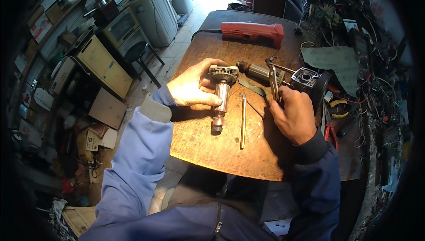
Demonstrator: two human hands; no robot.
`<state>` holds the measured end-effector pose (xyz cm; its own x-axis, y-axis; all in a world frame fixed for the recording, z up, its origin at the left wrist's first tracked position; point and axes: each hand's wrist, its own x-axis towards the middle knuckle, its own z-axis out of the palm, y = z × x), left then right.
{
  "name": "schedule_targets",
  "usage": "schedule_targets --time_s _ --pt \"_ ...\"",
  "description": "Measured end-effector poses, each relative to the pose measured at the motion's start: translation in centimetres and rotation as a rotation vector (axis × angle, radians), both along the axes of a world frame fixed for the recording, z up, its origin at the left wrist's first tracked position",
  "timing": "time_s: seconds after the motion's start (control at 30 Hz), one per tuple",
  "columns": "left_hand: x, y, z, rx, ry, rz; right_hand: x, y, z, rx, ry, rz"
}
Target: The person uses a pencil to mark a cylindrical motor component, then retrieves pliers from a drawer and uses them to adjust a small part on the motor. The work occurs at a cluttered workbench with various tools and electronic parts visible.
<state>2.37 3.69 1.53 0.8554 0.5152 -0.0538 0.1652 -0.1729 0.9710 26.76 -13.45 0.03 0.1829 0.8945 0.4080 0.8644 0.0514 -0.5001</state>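
Note:
My left hand (195,83) is closed around a motor armature (222,95) with a fan at its upper end. The armature stands nearly upright over the table, its commutator end pointing toward me. In my closed right hand (293,114) is a narrow dark metal tool (274,81), its tip pointing away from me; the fingers hide its lower part. Just beyond it lies a second armature (259,71). Between my hands a pointed metal rod (243,126) rests on the wood, beside a thin greenish strip (252,87).
A red power-tool body (252,32) lies at the table's (199,141) far side. To the right are a metal gear housing (305,77), a green sheet (332,61), and red-handled pliers (330,132) among loose wires. A dark stool (136,51) stands left of the table.

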Motion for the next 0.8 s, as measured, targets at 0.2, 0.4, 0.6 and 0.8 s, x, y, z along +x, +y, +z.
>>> schedule_targets --time_s 0.2,0.4,0.6,0.8 --pt "0.1 -0.6 0.6 0.026 0.022 0.032 0.3 -0.3 0.6 -0.008 -0.215 -0.074" --pt "-0.1 -0.5 0.3 0.13 0.049 0.059 0.1 -0.3 -0.1 -0.001 -0.315 -0.101" --pt "-0.5 -1.0 0.0 0.41 0.043 0.124 -0.4 -0.2 0.1 -0.019 -0.378 -0.147" --pt "-0.6 -0.9 -0.3 0.79 0.076 0.146 -1.7 0.7 0.2 0.265 -0.311 0.03"
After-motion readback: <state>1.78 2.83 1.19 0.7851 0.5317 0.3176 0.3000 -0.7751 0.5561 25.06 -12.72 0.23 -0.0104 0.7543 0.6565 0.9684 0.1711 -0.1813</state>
